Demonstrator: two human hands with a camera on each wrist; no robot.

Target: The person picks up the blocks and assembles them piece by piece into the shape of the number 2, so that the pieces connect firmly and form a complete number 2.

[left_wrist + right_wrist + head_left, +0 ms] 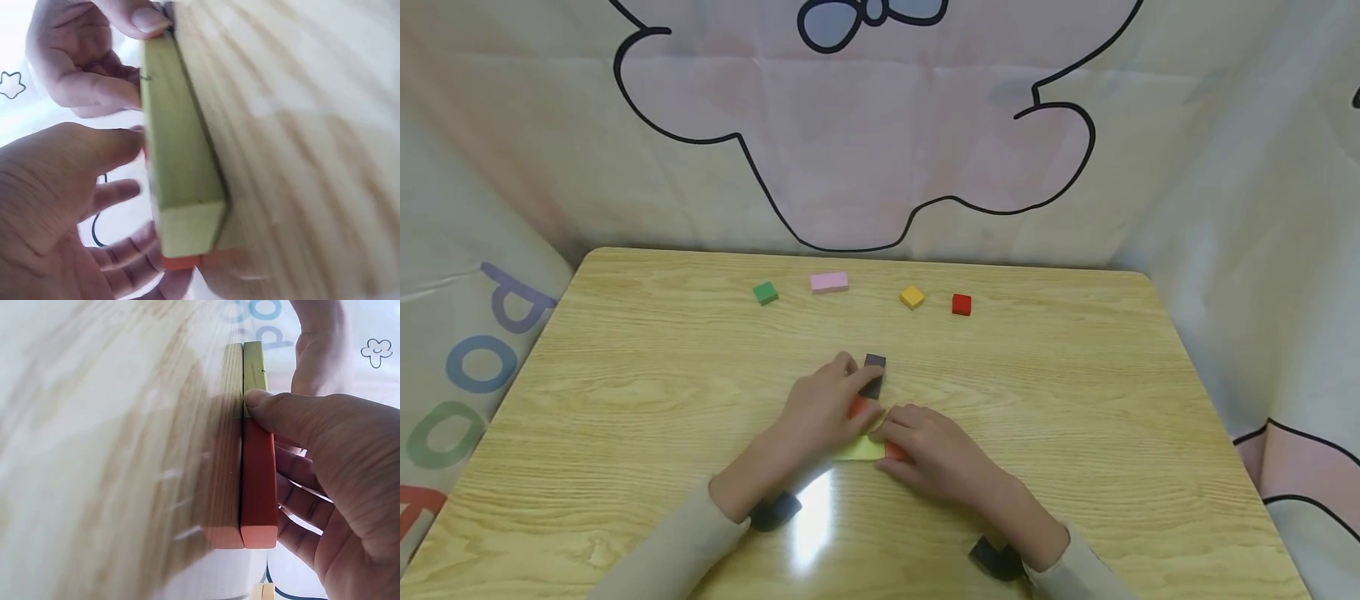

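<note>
Just below the middle of the head view, wooden blocks lie end to end and at an angle. My left hand (823, 408) has its thumb and fingers on either side of an orange block (857, 407), beside a black block (873, 377). A long light-green block (181, 144) lies nearest me, its front face showing in the left wrist view. My right hand (943, 458) pinches a red-orange block (258, 481) at its joint with the green one, thumb in front and fingertips behind. The hands almost meet over the green block.
Along the back of the wooden table (625, 400) sit a green block (765, 292), a pink block (829, 282), a yellow block (912, 297) and a red block (961, 304). A printed cloth (880, 150) hangs behind the table and at both sides.
</note>
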